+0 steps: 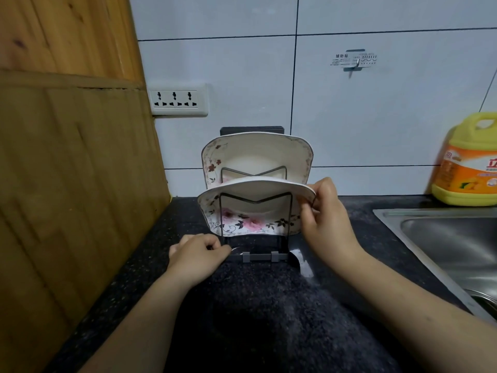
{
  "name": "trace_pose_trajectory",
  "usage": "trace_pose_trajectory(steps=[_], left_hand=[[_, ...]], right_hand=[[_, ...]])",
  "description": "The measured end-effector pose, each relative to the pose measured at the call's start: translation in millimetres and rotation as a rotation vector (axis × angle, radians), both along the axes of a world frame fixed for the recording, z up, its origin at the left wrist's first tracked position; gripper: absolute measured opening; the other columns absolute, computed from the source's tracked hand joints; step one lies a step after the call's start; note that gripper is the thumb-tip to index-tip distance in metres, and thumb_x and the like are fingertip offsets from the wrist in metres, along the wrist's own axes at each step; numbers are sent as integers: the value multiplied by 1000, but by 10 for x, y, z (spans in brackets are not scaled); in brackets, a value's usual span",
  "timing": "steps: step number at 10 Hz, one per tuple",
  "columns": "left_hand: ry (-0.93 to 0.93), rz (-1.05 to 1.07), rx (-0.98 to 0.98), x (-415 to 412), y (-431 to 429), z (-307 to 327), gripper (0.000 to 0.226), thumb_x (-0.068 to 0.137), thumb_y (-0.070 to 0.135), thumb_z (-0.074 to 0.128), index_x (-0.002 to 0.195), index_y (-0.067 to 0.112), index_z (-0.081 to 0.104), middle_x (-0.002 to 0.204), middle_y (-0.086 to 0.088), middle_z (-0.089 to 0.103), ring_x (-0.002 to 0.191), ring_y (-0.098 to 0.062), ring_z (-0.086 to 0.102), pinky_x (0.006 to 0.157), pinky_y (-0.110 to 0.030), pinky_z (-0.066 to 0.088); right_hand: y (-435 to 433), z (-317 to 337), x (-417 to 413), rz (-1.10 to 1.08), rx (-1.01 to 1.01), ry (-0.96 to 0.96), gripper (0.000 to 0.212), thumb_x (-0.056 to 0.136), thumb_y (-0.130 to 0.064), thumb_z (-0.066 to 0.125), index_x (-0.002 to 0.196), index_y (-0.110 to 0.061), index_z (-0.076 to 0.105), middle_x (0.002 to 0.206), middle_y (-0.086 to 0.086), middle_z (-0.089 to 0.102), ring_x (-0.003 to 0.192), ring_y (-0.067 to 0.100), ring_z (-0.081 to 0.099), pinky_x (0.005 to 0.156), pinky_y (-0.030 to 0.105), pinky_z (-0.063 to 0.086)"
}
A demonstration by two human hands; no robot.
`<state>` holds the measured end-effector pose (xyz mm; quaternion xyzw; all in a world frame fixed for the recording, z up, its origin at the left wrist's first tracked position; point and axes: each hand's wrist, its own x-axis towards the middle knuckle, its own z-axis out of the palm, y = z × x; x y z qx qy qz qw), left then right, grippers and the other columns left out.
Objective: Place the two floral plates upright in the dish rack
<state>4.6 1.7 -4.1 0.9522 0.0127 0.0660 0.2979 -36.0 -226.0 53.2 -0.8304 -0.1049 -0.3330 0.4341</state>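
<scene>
A dark wire dish rack (259, 256) stands on the black counter near the tiled wall. One floral plate (255, 157) stands upright in a rear slot, behind a wire divider. A second floral plate (250, 219) sits in the front slot, tilted forward so its upper rim leans toward me. My right hand (326, 216) pinches this front plate's right rim. At the rack's front left corner my left hand (197, 255) rests on the counter, its fingers closed on the rack's base bar.
A wooden panel (67, 157) walls in the left side. A steel sink (451, 246) lies at the right, with a yellow detergent jug (468, 165) behind it. A wall socket (177, 99) is mounted above the rack, and a dark towel (269, 305) covers the near counter.
</scene>
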Motion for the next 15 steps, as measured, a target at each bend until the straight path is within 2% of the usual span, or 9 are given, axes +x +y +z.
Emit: trace_pose_trajectory(steps=[1,2,3,5,6,9,11,12,15], left_hand=[[9,-2,8,-5,0,6,39,82,49,56,53,24,50,83,9,61,118,-20,49,111,-41,26],[7,1,13,0,-3,10,39,83,50,56,54,24,51,82,11,61,118,-20,49,111,-41,27],[13,0,12,-1,-6,11,39,83,49,56,55,23,51,83,10,62,119,-19,48,111,-41,26],[18,3,6,10,3,-2,39,83,49,56,55,23,50,84,8,63,120,-20,48,109,-40,25],[12,3,3,8,7,-3,40,83,49,56,54,23,49,85,6,64,119,-20,49,109,-41,25],[22,8,-6,33,23,-32,37,79,52,55,52,27,52,85,7,64,120,-20,49,108,-40,28],[46,7,-14,34,31,-25,37,78,54,54,50,29,52,94,5,67,123,-20,48,108,-40,28],[43,8,-23,23,20,-19,36,77,53,53,51,29,51,91,7,65,123,-20,47,106,-39,28],[50,34,-58,14,22,-24,36,77,54,55,49,31,54,97,4,68,124,-20,46,106,-39,26]], right_hand=[[-12,2,25,0,-18,35,31,93,0,45,79,-26,34,65,-7,47,55,3,45,49,12,35],[-14,26,21,2,-71,75,13,90,2,44,90,-9,38,67,-3,49,59,15,47,53,23,39],[3,58,-9,-40,-162,67,18,89,-2,46,89,-16,35,62,-3,48,56,21,48,53,35,39],[-4,102,-36,-122,-277,58,26,88,-7,47,84,-26,29,58,-8,38,50,6,40,42,24,23],[-10,97,-17,-143,-253,70,16,87,-12,47,83,-21,35,60,-5,44,54,15,45,44,28,30],[21,193,-57,-98,-174,75,15,82,-13,51,89,-25,47,73,-6,55,68,18,51,56,32,42],[110,298,-151,-15,-134,-38,31,81,-8,55,101,-29,42,94,-28,41,104,12,46,82,24,39],[118,355,-177,-21,-122,-118,32,78,-5,56,103,-23,48,97,-14,47,103,15,48,86,25,41],[71,681,-374,21,-69,-214,34,72,-4,53,94,-30,49,97,-24,53,98,10,52,83,6,37]])
